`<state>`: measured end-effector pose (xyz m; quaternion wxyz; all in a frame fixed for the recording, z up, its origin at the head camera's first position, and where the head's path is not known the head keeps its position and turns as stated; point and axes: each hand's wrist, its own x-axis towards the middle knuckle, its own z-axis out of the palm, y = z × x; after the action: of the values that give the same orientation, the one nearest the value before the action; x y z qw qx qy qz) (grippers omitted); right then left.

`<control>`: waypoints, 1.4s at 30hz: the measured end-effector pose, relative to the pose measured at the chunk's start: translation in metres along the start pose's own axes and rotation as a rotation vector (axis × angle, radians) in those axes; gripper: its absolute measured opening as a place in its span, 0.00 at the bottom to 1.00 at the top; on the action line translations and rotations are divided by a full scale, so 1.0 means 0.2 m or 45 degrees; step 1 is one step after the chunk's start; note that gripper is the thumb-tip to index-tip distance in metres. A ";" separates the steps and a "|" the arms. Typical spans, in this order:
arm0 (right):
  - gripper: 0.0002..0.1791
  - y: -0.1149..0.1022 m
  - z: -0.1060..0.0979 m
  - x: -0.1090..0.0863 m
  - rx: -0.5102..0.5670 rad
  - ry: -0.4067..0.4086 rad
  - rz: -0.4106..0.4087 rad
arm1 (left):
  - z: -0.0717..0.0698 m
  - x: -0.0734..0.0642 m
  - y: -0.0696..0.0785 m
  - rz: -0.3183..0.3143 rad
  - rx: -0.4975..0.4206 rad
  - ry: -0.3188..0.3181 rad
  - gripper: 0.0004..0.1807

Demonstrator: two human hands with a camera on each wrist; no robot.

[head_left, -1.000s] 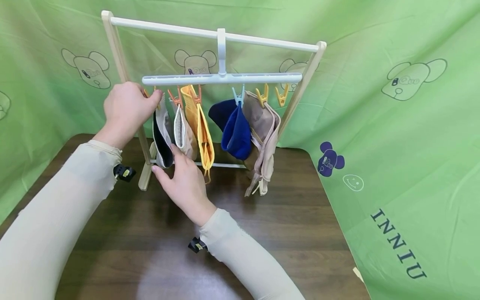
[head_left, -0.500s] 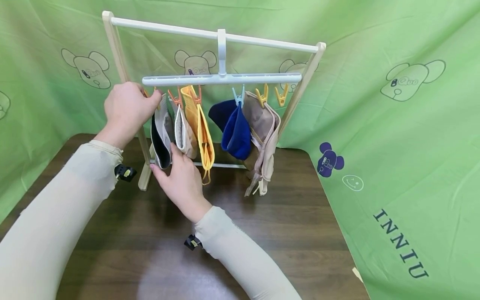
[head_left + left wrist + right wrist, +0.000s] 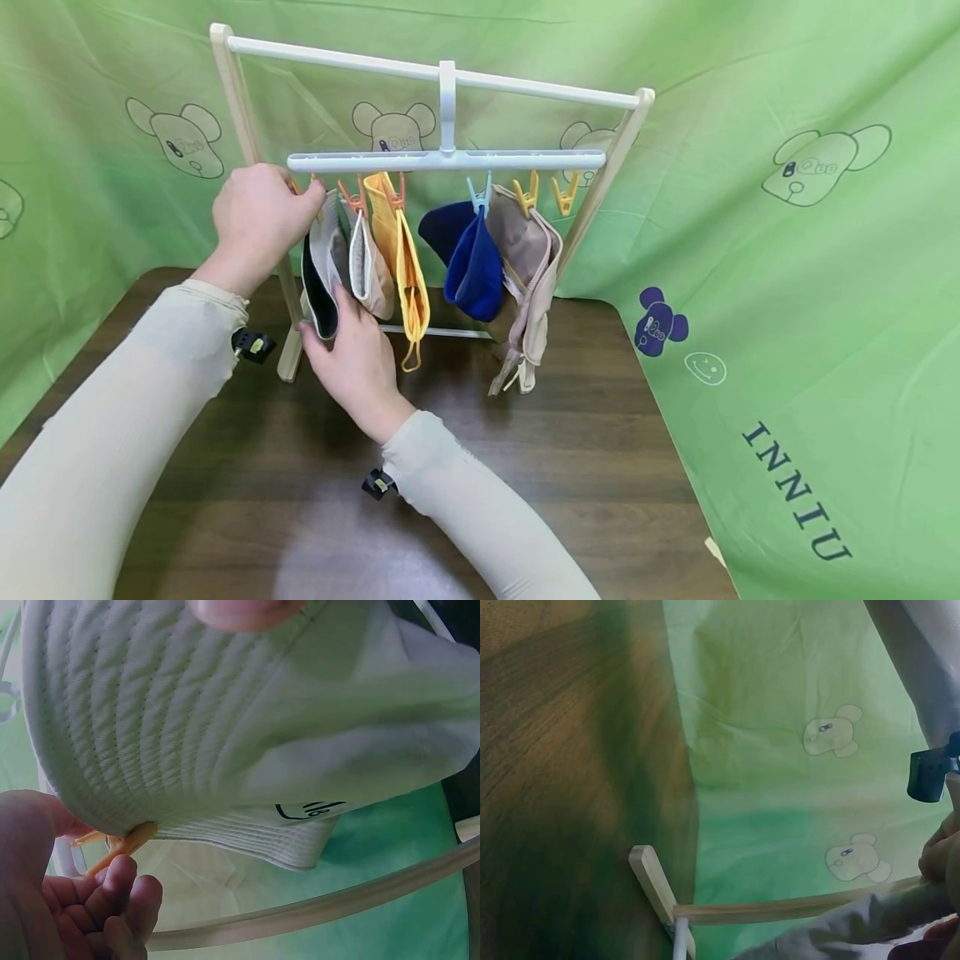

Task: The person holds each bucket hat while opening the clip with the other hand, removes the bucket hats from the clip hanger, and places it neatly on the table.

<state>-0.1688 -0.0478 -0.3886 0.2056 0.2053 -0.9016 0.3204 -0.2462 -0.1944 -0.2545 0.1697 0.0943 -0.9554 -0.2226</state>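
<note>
A pale grey bucket hat (image 3: 326, 237) with a black inside hangs at the left end of the white clip hanger (image 3: 375, 161). Its stitched brim fills much of the left wrist view. There, my left hand (image 3: 90, 900) pinches an orange clothespin (image 3: 133, 840) at the brim's edge; in the head view my left hand (image 3: 258, 208) mostly covers that clip. Lower down, my right hand (image 3: 356, 358) holds the hat's lower part, thumb on the left side and fingers on the right. One fingertip (image 3: 247, 609) shows against the hat in the left wrist view.
Right of the grey hat hang a beige hat (image 3: 378, 283), a yellow hat (image 3: 386, 217), a blue hat (image 3: 474, 279) and a mauve hat (image 3: 521, 237). A yellow clip (image 3: 565, 196) dangles at the far right. The wooden rack (image 3: 626, 142) stands on the brown table (image 3: 600, 467) before green cloth (image 3: 787, 275).
My right hand has moved slightly left and up along the grey hat, whose lower part has shifted a little left. My left hand stays at the clip.
</note>
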 end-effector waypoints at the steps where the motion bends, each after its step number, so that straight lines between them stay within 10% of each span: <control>1: 0.35 0.00 0.00 0.00 0.004 0.016 -0.012 | 0.00 0.00 0.00 0.001 -0.001 0.001 0.31; 42: 0.21 -0.01 -0.04 0.03 0.103 0.261 -0.142 | -0.01 0.01 0.03 0.038 0.006 0.045 0.26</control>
<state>-0.1705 -0.0447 -0.3789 0.3059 0.2293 -0.8494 0.3638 -0.2487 -0.1911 -0.2502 0.1894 0.0844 -0.9541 -0.2161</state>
